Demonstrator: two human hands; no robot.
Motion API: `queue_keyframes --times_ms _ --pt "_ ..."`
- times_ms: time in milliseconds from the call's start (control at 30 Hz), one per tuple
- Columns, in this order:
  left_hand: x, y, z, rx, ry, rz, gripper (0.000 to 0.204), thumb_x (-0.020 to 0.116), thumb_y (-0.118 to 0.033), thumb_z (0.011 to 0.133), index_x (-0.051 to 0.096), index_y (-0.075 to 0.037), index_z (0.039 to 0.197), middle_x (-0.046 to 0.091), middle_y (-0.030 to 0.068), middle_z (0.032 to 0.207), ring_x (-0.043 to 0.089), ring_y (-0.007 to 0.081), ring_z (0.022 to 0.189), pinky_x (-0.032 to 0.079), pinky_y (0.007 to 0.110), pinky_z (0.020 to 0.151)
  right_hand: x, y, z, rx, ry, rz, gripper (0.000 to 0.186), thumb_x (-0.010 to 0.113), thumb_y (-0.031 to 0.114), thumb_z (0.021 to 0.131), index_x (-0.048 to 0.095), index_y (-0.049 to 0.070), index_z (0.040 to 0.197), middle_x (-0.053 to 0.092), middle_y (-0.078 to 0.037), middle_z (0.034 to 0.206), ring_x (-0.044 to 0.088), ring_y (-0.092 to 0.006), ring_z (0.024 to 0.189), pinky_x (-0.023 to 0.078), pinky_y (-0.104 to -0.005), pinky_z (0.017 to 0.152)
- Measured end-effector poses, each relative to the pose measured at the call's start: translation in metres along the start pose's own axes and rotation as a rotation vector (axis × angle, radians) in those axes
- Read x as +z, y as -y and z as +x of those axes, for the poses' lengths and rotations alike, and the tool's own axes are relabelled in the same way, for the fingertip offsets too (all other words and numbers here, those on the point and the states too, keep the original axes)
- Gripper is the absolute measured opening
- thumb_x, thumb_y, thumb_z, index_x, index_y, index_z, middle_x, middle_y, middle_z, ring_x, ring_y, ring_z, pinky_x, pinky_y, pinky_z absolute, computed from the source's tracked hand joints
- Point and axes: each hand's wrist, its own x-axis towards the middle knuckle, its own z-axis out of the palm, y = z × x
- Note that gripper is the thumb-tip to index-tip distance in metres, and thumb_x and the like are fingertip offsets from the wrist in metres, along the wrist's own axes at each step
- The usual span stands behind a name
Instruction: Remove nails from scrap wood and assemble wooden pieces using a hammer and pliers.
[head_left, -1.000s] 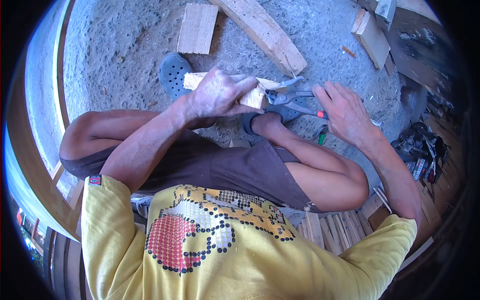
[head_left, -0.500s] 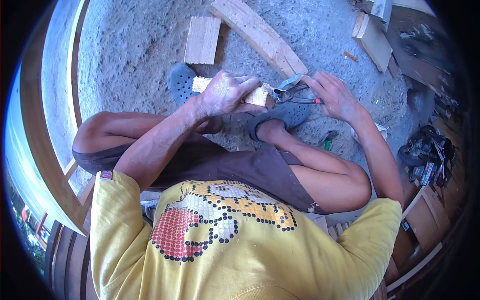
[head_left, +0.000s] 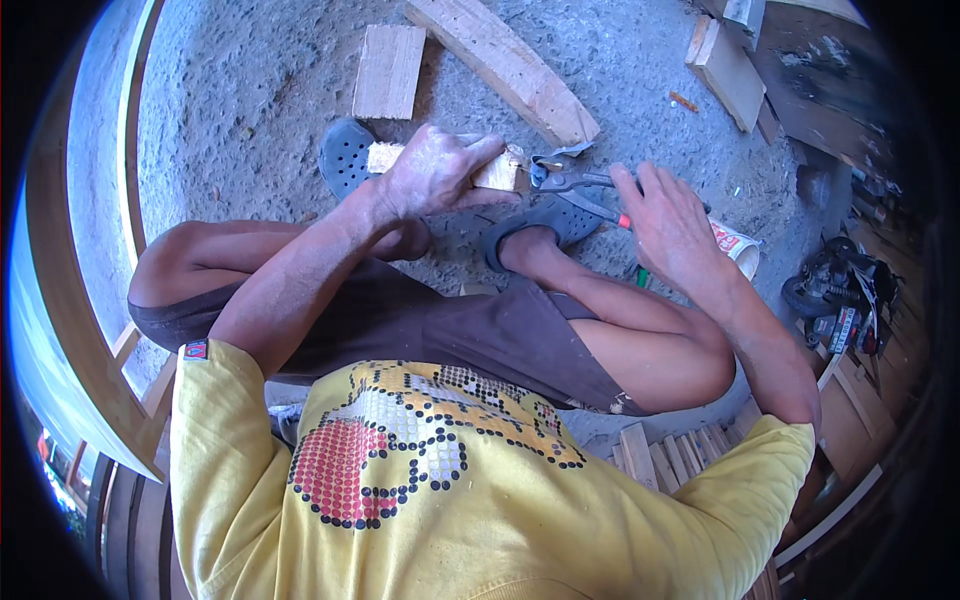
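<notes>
Left hand [head_left: 440,178], grip clenched round a short wood piece [head_left: 497,172] held crosswise above the floor [head_left: 250,130], between the two grey clogs [head_left: 346,160]. Right hand [head_left: 668,215], to its right, grasping parted-handled pliers [head_left: 575,185], head at the wood's right end; whether the two touch, cannot tell. Pale block [head_left: 388,72] and long plank [head_left: 510,72] lie on the far side, white tub [head_left: 740,250] to the right.
</notes>
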Motion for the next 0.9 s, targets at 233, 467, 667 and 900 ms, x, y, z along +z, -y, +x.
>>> queue_keyframes --times_ms 233,467,667,900 --pt "0.0 0.0 -0.01 0.05 0.004 -0.096 0.062 0.088 -0.047 0.079 0.067 0.002 0.111 0.067 0.0155 0.081 0.071 0.0349 0.075 0.056 0.043 0.065 0.039 -0.041 0.034 -0.231 -0.138 0.089 0.054 0.068 0.003 0.076 0.055 0.001 0.128 0.054 -0.015 0.101 0.06 -0.0361 0.098 0.05 -0.0473 0.081" --pt "0.011 -0.003 -0.008 0.119 0.025 -0.048 0.064 0.088 -0.048 0.077 0.068 0.003 0.11 0.071 0.0167 0.088 0.074 0.0351 0.079 0.06 0.043 0.07 0.089 -0.06 0.05 -0.392 -0.308 0.218 0.054 0.068 0.004 0.069 0.058 0.002 0.122 0.056 -0.014 0.1 0.061 -0.0351 0.097 0.05 -0.0466 0.083" --pt "-0.003 -0.01 0.005 0.094 0.043 0.027 0.057 0.08 -0.056 0.085 0.06 -0.004 0.096 0.066 0.0166 0.077 0.071 0.0391 0.074 0.055 0.046 0.063 0.085 -0.058 0.041 -0.324 -0.336 0.214 0.06 0.064 -0.001 0.068 0.057 0.001 0.128 0.06 -0.018 0.111 0.061 -0.0395 0.105 0.05 -0.0469 0.088" --pt "0.01 -0.017 0.011 -0.121 -0.038 0.066 0.058 0.077 -0.059 0.088 0.06 -0.005 0.1 0.069 0.0183 0.072 0.072 0.042 0.073 0.057 0.05 0.063 0.037 -0.032 -0.025 0.081 0.055 0.37 0.077 0.054 -0.009 0.081 0.044 0.009 0.155 0.059 -0.022 0.129 0.059 -0.044 0.123 0.043 -0.0606 0.107"
